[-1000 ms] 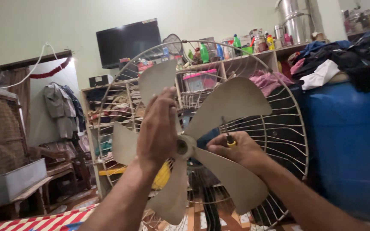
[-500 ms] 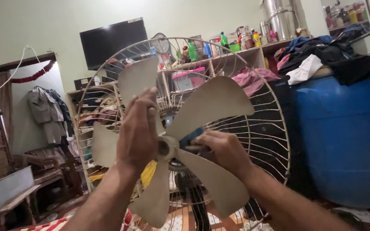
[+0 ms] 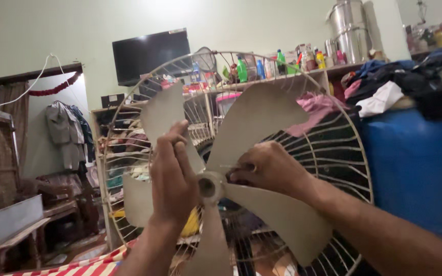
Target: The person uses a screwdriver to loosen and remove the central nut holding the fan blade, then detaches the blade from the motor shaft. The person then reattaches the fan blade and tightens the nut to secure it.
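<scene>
At centre, left hand (image 3: 172, 176) now grips a beige plastic fan blade (image 3: 254, 128) near the hub; right hand (image 3: 269, 168), closed on a thin tool, has moved in against the hub, blue handle no longer visible.

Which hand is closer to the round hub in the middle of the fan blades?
Both are about equally close. The left hand grips just left of the hub, and the right hand presses at its upper right.

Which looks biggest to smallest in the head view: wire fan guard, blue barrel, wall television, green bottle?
1. Wire fan guard, though it is nearest the camera.
2. Blue barrel, partly cut off by the frame.
3. Television.
4. Green bottle, plainly smallest.
</scene>
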